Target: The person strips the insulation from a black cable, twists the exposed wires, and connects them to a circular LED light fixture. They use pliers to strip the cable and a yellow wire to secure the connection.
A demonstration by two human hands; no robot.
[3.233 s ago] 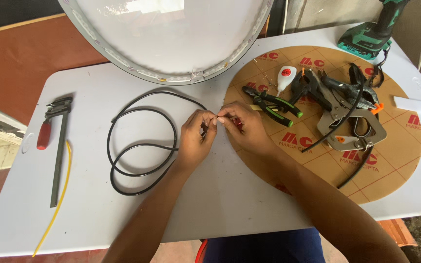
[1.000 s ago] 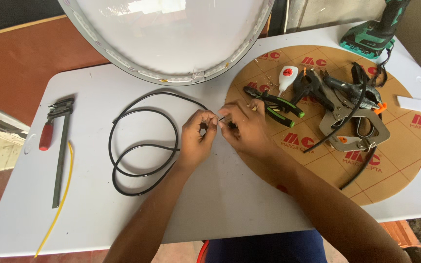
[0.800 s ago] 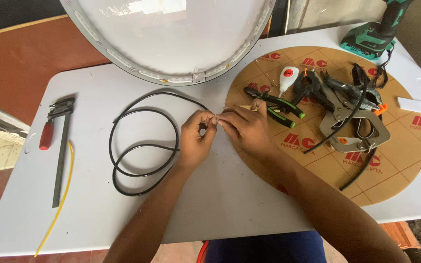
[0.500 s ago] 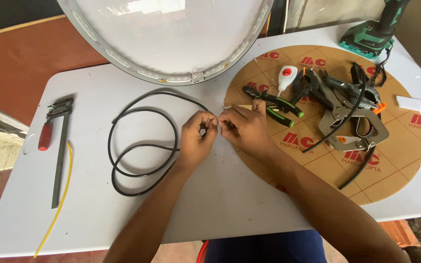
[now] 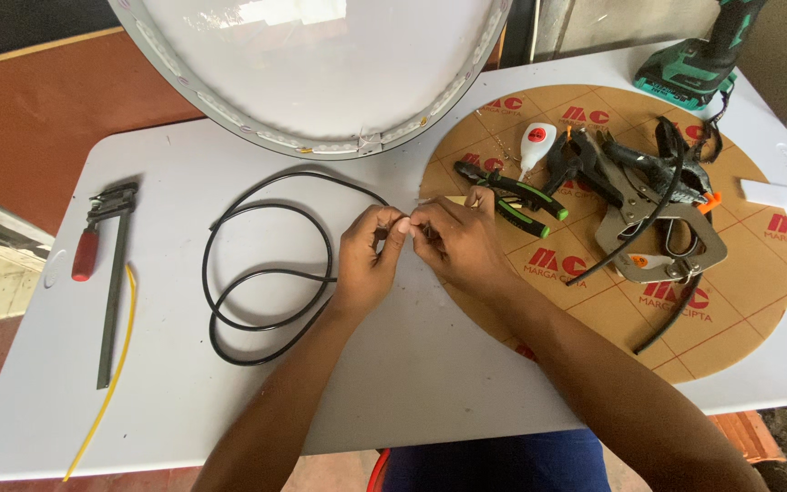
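A black cable lies coiled in loops on the white table. Its free end runs up and right to my left hand, which pinches it between thumb and fingers. My right hand meets the left one fingertip to fingertip and grips the very tip of the same cable end. The tip itself is hidden between the fingers. Both hands sit at the left edge of a round brown disc.
Green-handled pliers, a small glue bottle, locking clamps and a short black cable piece lie on the disc. A green drill stands far right. A large white dome sits at the back. A red-handled bar clamp and yellow wire lie at the left.
My two hands have stayed pressed together on the cable end, with only small finger shifts. The coil and tools have not moved.
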